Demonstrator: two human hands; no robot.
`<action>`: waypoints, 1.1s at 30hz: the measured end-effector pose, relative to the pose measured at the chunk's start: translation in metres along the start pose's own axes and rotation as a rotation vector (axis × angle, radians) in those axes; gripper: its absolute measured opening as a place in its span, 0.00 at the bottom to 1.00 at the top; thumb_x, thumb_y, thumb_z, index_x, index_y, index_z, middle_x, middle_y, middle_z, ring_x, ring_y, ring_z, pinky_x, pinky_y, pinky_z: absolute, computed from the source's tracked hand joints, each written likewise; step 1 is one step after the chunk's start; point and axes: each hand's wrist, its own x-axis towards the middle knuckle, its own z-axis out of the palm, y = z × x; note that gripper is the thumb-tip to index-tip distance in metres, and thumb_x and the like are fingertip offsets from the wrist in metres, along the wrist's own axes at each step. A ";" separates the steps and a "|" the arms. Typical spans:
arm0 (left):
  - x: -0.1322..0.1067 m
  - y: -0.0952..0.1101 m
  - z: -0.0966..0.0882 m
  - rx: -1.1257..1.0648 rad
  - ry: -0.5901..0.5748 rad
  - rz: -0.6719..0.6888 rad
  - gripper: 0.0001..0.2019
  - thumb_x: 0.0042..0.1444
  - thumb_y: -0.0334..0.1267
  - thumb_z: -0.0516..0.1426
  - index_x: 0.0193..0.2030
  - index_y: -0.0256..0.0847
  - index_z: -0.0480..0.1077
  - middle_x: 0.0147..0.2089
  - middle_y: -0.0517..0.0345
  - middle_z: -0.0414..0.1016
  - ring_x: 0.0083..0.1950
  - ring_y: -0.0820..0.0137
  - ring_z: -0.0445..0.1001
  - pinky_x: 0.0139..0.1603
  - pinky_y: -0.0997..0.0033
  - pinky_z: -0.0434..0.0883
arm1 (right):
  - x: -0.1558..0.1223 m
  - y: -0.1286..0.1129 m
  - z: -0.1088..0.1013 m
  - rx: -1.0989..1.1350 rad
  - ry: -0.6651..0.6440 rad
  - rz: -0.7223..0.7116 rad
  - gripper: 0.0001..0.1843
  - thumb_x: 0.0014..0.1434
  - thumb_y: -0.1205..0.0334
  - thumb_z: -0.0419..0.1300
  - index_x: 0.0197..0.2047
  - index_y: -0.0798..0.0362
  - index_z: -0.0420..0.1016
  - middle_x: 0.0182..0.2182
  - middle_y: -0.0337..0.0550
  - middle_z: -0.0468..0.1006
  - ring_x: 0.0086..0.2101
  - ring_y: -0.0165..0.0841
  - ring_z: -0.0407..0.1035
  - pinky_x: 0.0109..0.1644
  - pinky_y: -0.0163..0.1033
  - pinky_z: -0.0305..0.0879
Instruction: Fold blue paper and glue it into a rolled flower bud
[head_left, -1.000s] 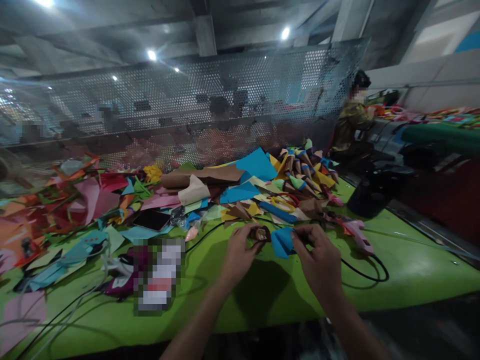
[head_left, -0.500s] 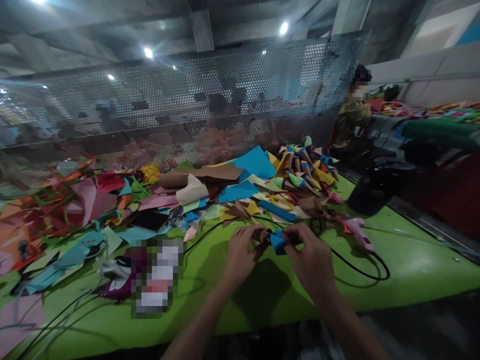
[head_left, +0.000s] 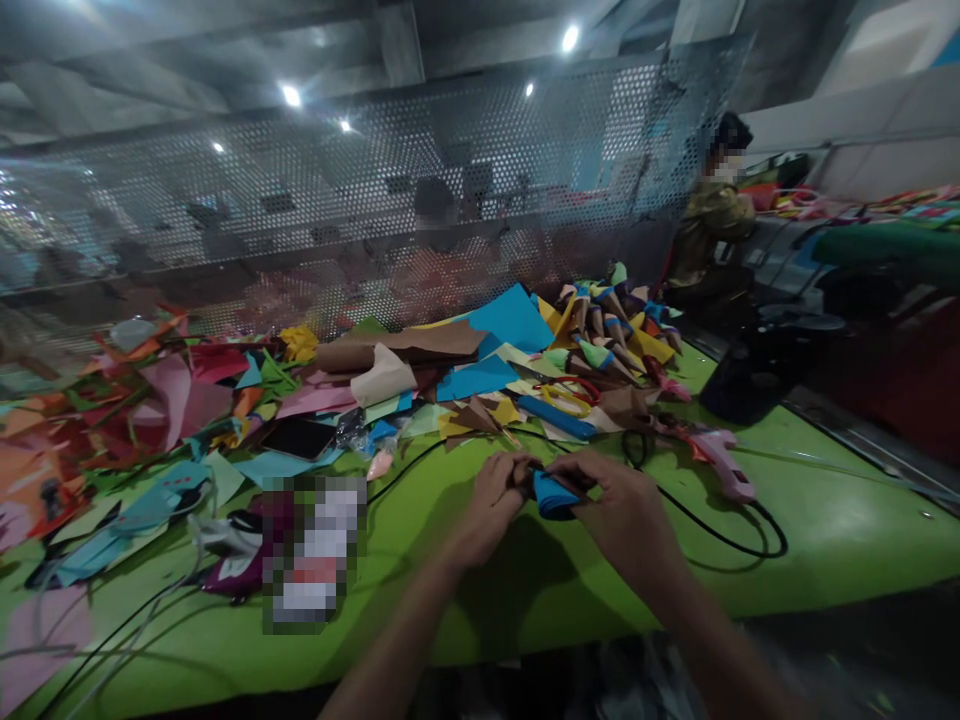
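Note:
Over the near middle of the table, my left hand (head_left: 499, 490) and my right hand (head_left: 615, 490) meet around a small rolled piece of blue felt (head_left: 555, 495). My right fingers and thumb pinch its right side. My left fingers are closed at its left end, on a dark brown part mostly hidden by them. To the right of my right hand lies a pink glue gun (head_left: 724, 465), its black cord curling over the table. Scissors with yellow and red handles (head_left: 566, 400) and a long blue tool (head_left: 555, 418) lie just beyond my hands.
Felt scraps (head_left: 172, 400) in many colours heap along the back of the green table (head_left: 420, 600). Several brown cones (head_left: 600, 320) with blue and green tops pile at back right. A phone (head_left: 298, 438) lies left. Behind stands a perforated metal screen (head_left: 360, 200); a person (head_left: 712, 230) sits right.
The blue felt has turned in my fingers, showing more of its rolled face, and the brown part is more covered. My hands have drawn slightly closer together. The view has shifted a little.

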 end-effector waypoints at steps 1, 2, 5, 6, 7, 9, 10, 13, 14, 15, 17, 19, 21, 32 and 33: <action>0.000 -0.002 0.001 -0.045 0.000 -0.003 0.15 0.59 0.35 0.49 0.52 0.47 0.68 0.53 0.54 0.70 0.59 0.62 0.67 0.63 0.60 0.64 | 0.000 -0.001 -0.001 -0.010 -0.012 -0.009 0.13 0.50 0.75 0.57 0.34 0.49 0.78 0.33 0.39 0.83 0.33 0.37 0.77 0.37 0.39 0.68; 0.000 -0.005 0.001 -0.095 0.001 -0.005 0.16 0.59 0.35 0.48 0.52 0.46 0.67 0.53 0.53 0.71 0.59 0.61 0.67 0.62 0.60 0.65 | 0.000 -0.001 -0.001 -0.021 -0.025 -0.019 0.15 0.49 0.76 0.56 0.34 0.49 0.78 0.33 0.39 0.83 0.33 0.37 0.77 0.38 0.38 0.68; 0.001 -0.010 0.004 -0.240 0.004 -0.043 0.14 0.61 0.40 0.48 0.52 0.42 0.66 0.55 0.49 0.70 0.59 0.59 0.67 0.61 0.59 0.66 | 0.000 -0.002 -0.001 -0.048 -0.044 -0.044 0.17 0.48 0.78 0.57 0.35 0.49 0.78 0.34 0.40 0.83 0.35 0.38 0.77 0.39 0.39 0.69; 0.001 -0.010 0.005 -0.278 0.005 -0.058 0.14 0.62 0.42 0.48 0.51 0.41 0.66 0.55 0.49 0.70 0.59 0.60 0.67 0.61 0.59 0.66 | 0.000 -0.002 -0.001 -0.053 -0.044 -0.048 0.17 0.48 0.78 0.57 0.36 0.49 0.78 0.34 0.40 0.83 0.35 0.38 0.77 0.39 0.39 0.69; 0.000 -0.009 0.006 -0.311 0.006 -0.071 0.15 0.63 0.45 0.48 0.51 0.41 0.65 0.54 0.49 0.70 0.58 0.60 0.67 0.61 0.60 0.66 | 0.000 -0.002 0.000 -0.058 -0.044 -0.049 0.16 0.49 0.78 0.57 0.36 0.49 0.79 0.34 0.40 0.83 0.35 0.38 0.77 0.40 0.39 0.68; -0.001 -0.007 0.007 -0.347 0.008 -0.081 0.17 0.64 0.50 0.48 0.50 0.41 0.66 0.51 0.50 0.71 0.57 0.60 0.68 0.60 0.61 0.66 | 0.000 -0.004 0.000 -0.078 -0.053 -0.055 0.16 0.50 0.77 0.58 0.37 0.49 0.79 0.34 0.41 0.83 0.35 0.38 0.76 0.40 0.39 0.68; -0.001 -0.006 0.007 -0.351 0.007 -0.079 0.17 0.63 0.52 0.49 0.49 0.41 0.66 0.50 0.51 0.71 0.56 0.60 0.68 0.59 0.61 0.66 | 0.001 -0.004 0.000 -0.093 -0.064 -0.059 0.16 0.51 0.77 0.59 0.37 0.49 0.79 0.35 0.41 0.83 0.36 0.38 0.76 0.41 0.39 0.68; 0.000 -0.003 0.007 -0.347 0.003 -0.074 0.18 0.60 0.54 0.53 0.45 0.41 0.66 0.46 0.52 0.72 0.52 0.60 0.69 0.55 0.61 0.68 | 0.002 -0.007 0.000 -0.141 -0.091 -0.071 0.14 0.53 0.76 0.59 0.38 0.49 0.78 0.36 0.42 0.83 0.37 0.39 0.76 0.41 0.40 0.68; 0.000 -0.002 0.007 -0.353 0.005 -0.069 0.18 0.59 0.53 0.54 0.44 0.41 0.66 0.45 0.52 0.72 0.51 0.60 0.69 0.54 0.61 0.68 | 0.002 -0.008 0.000 -0.152 -0.097 -0.074 0.13 0.53 0.75 0.60 0.38 0.49 0.78 0.36 0.42 0.83 0.37 0.39 0.76 0.41 0.40 0.68; 0.000 -0.003 0.007 -0.363 0.009 -0.064 0.17 0.59 0.53 0.54 0.44 0.40 0.66 0.44 0.52 0.72 0.50 0.59 0.70 0.53 0.61 0.68 | 0.003 -0.008 0.000 -0.160 -0.101 -0.076 0.13 0.53 0.75 0.60 0.38 0.49 0.78 0.36 0.42 0.83 0.37 0.39 0.76 0.41 0.40 0.68; 0.001 -0.004 0.006 -0.381 0.015 -0.053 0.15 0.58 0.49 0.54 0.44 0.40 0.66 0.43 0.52 0.72 0.50 0.59 0.70 0.53 0.61 0.69 | 0.004 -0.009 -0.001 -0.172 -0.115 -0.085 0.12 0.54 0.75 0.60 0.38 0.49 0.78 0.36 0.42 0.83 0.36 0.39 0.76 0.41 0.40 0.67; 0.001 -0.006 0.006 -0.377 0.015 -0.045 0.12 0.58 0.44 0.54 0.44 0.40 0.66 0.43 0.52 0.73 0.50 0.60 0.70 0.52 0.61 0.69 | 0.006 -0.009 -0.003 -0.185 -0.130 -0.098 0.11 0.56 0.73 0.59 0.38 0.49 0.78 0.36 0.41 0.83 0.36 0.38 0.76 0.40 0.39 0.67; 0.001 -0.008 0.006 -0.343 0.016 -0.040 0.10 0.57 0.40 0.53 0.44 0.41 0.66 0.44 0.53 0.72 0.49 0.60 0.70 0.51 0.62 0.70 | 0.008 -0.009 -0.004 -0.195 -0.139 -0.110 0.10 0.59 0.71 0.59 0.38 0.49 0.79 0.36 0.42 0.83 0.35 0.38 0.76 0.40 0.39 0.67; -0.005 0.002 0.000 -0.065 0.011 0.016 0.09 0.58 0.39 0.50 0.41 0.47 0.69 0.44 0.55 0.72 0.50 0.61 0.71 0.52 0.64 0.70 | 0.012 -0.010 -0.006 -0.275 -0.213 -0.106 0.06 0.63 0.65 0.56 0.36 0.50 0.75 0.31 0.42 0.81 0.33 0.38 0.74 0.37 0.39 0.62; -0.005 0.002 -0.001 -0.044 0.003 0.014 0.09 0.59 0.39 0.49 0.42 0.47 0.69 0.44 0.55 0.72 0.50 0.61 0.71 0.52 0.64 0.70 | 0.013 -0.010 -0.007 -0.285 -0.216 -0.112 0.06 0.62 0.66 0.57 0.35 0.50 0.75 0.31 0.42 0.80 0.32 0.38 0.74 0.37 0.39 0.61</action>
